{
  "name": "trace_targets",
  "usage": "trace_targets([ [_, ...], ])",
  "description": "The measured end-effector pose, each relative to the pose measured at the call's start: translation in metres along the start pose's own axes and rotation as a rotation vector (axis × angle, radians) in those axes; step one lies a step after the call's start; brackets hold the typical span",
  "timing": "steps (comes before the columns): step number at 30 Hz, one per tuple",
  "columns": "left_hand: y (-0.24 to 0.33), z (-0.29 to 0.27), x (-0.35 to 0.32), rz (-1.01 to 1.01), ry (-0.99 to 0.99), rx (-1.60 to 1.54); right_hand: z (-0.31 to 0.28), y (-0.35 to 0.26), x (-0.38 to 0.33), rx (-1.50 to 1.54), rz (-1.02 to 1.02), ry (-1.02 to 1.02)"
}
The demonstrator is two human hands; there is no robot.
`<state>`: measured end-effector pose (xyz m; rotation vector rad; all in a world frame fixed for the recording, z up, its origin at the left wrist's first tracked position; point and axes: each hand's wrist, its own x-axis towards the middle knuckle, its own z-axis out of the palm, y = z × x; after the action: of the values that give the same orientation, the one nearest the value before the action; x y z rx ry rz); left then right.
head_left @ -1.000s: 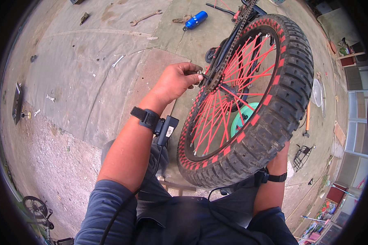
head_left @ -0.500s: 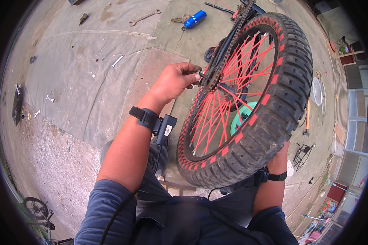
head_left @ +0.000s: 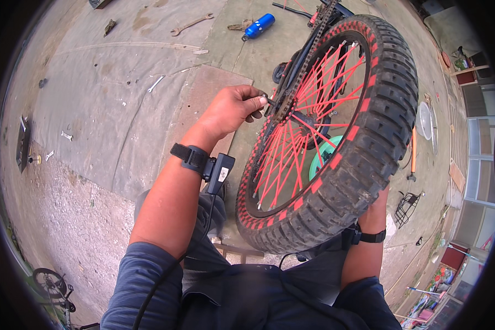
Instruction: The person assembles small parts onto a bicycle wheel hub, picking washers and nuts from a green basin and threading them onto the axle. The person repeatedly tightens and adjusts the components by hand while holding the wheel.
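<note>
A bicycle wheel (head_left: 327, 217) with a knobbly black tyre, a red-patterned rim and red spokes stands tilted in front of me. Its chain (head_left: 308, 66) runs along the left side to the hub. My left hand (head_left: 232, 111) is closed in a pinch, thumb against fingers, on the dark end of the wheel axle (head_left: 270, 103), just left of the chain. Behind the tyre's right side is my right hand (head_left: 382, 199); its fingers are hidden, so its grip does not show. Each wrist wears a black strap.
Beyond the wheel lies a green bowl (head_left: 320, 159). A blue bottle (head_left: 258, 26), a large wrench (head_left: 192, 25) and smaller wrenches (head_left: 155, 83) rest on the ground sheet. At right are a hammer (head_left: 412, 157) and a black wire rack (head_left: 406, 209). Another bicycle (head_left: 52, 286) is at lower left.
The fingers of my left hand have curled in slightly at the axle end. The whole view has shifted a little; the wheel and my right arm stay nearly in place.
</note>
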<state>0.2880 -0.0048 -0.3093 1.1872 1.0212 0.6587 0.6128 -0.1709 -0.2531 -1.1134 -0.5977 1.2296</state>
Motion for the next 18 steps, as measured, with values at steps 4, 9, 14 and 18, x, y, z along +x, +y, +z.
trace_targets([
  [4, 0.0026, -0.0003, -0.0007, -0.015, -0.002, 0.051, -0.0005, -0.0003, -0.0005, -0.033, 0.014, 0.015],
  [9, 0.0065, 0.0004, -0.0025, -0.039, 0.009, 0.073, -0.0052, 0.0009, 0.0025, -0.048, -0.012, -0.011],
  [14, 0.0087, 0.0015, -0.0032, -0.049, 0.019, 0.095, -0.0028, -0.0014, 0.0019, -0.101, -0.029, -0.052],
  [18, 0.0090, 0.0038, -0.0028, -0.069, 0.031, 0.065, 0.0020, -0.0028, -0.0017, -0.110, -0.006, 0.031],
])
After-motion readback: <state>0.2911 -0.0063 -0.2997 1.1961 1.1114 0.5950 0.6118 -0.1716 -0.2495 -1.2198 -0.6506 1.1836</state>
